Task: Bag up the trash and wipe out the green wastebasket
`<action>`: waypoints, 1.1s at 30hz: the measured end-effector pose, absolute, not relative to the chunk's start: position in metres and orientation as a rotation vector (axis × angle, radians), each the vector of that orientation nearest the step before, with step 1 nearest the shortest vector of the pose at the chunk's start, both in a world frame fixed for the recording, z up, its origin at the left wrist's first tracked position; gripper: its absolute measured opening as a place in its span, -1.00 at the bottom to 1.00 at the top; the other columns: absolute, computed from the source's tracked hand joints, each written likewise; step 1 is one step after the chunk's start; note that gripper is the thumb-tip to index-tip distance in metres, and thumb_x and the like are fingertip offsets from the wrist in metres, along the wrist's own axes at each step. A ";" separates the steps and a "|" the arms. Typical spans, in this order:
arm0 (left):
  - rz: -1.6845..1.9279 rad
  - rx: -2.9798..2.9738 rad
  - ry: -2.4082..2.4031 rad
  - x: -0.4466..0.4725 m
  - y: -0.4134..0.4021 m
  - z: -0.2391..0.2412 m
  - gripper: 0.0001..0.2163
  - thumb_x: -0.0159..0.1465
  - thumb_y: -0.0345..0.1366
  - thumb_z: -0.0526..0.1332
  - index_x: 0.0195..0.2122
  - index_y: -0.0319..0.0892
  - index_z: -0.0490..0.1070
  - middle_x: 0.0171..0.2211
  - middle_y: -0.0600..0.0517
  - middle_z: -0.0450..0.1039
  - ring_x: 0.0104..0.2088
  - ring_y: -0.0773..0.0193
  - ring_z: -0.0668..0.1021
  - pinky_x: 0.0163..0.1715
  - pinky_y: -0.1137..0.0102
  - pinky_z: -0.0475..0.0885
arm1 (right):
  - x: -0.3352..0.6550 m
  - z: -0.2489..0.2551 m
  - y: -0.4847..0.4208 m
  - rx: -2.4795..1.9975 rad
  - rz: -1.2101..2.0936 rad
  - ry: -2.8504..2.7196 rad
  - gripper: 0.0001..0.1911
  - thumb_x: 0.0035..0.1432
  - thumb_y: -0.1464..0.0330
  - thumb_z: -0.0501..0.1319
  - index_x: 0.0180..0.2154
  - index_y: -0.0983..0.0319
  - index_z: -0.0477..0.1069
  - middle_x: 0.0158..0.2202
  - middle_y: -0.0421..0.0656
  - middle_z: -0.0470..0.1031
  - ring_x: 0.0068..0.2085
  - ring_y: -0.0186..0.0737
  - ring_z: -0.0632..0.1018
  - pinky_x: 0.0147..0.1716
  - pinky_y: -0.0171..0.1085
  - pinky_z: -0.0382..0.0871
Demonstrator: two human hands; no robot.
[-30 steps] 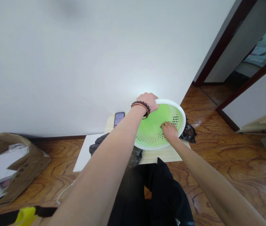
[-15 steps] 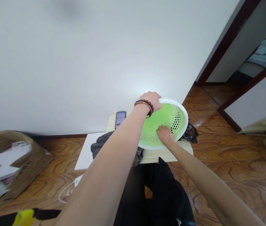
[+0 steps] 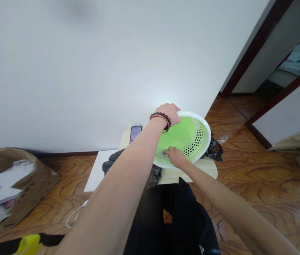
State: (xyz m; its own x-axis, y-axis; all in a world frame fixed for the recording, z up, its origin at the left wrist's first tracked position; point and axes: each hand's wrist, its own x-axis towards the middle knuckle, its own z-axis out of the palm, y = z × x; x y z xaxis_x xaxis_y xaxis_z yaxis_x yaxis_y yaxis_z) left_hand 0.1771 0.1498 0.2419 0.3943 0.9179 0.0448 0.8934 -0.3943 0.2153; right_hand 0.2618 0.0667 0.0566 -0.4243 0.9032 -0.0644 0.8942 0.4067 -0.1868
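The green basket [image 3: 189, 136] sits tilted on the tabletop [image 3: 205, 170], with the left hand [image 3: 169, 112] clasped over its far rim. The right hand [image 3: 176, 157] is inside at the near-left rim, fingers bunched on a small grey thing [image 3: 164, 153].

Single head-worn camera, aimed forward and steeply down along both bare forearms [image 3: 128, 177]. The small pale wooden table [image 3: 192, 172] carrying the round green perforated plastic basket [image 3: 182, 136] sits mid-frame at arm's reach. The plain white wall [image 3: 86, 71] fills the upper frame, and the grained brown wooden floor [image 3: 259, 177] the lower right.
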 end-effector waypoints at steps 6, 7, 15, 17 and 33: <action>0.215 2.520 1.642 0.174 0.153 0.241 -0.67 0.07 -0.17 0.12 -0.12 0.05 0.46 -0.31 -0.02 0.48 -0.29 0.15 0.49 -0.29 0.31 0.38 | 0.303 0.072 0.075 -1.758 -0.101 -2.693 -0.75 0.16 0.53 0.01 -0.26 0.33 0.45 -0.24 0.03 0.40 -0.16 -0.13 0.36 -0.18 -0.23 0.22; 0.206 2.522 1.648 0.173 0.153 0.241 -0.66 0.08 -0.17 0.12 -0.11 0.05 0.46 -0.31 -0.02 0.48 -0.30 0.16 0.49 -0.29 0.31 0.38 | 0.310 0.073 0.076 -1.794 -0.141 -2.659 -0.75 0.17 0.53 0.01 -0.25 0.34 0.45 -0.22 0.04 0.40 -0.14 -0.12 0.35 -0.16 -0.21 0.20; 0.212 2.501 1.655 0.173 0.152 0.241 -0.66 0.07 -0.16 0.11 -0.12 0.05 0.46 -0.32 -0.01 0.48 -0.32 0.18 0.49 -0.33 0.35 0.37 | 0.288 0.052 0.061 -2.073 -0.006 -2.420 -0.71 0.16 0.53 -0.02 -0.20 0.35 0.44 -0.20 0.05 0.36 -0.16 -0.11 0.38 -0.21 -0.21 0.23; 0.217 2.495 1.642 0.173 0.152 0.241 -0.66 0.07 -0.16 0.11 -0.12 0.05 0.46 -0.31 -0.02 0.48 -0.31 0.17 0.49 -0.33 0.33 0.37 | 0.269 0.045 0.052 -2.093 0.176 -2.305 -0.70 0.17 0.48 -0.01 -0.14 0.28 0.42 -0.17 -0.01 0.35 -0.18 -0.17 0.40 -0.24 -0.27 0.25; 0.188 2.495 1.647 0.178 0.151 0.243 -0.66 0.06 -0.19 0.11 -0.13 0.05 0.47 -0.27 -0.01 0.47 -0.28 0.18 0.49 -0.28 0.36 0.38 | 0.314 0.074 0.068 -2.046 -0.140 -2.362 -0.67 0.17 0.57 -0.08 -0.19 0.42 0.43 -0.20 0.11 0.36 -0.11 -0.04 0.31 -0.13 -0.15 0.14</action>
State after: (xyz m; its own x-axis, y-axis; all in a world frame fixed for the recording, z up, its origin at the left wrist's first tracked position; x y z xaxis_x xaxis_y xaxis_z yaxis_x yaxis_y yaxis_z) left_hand 0.1785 0.1507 0.2427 0.3905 0.9203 0.0236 0.9020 -0.3877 0.1899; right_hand 0.3143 0.0685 0.0742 -0.1444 0.9871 0.0687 0.9883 0.1405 0.0586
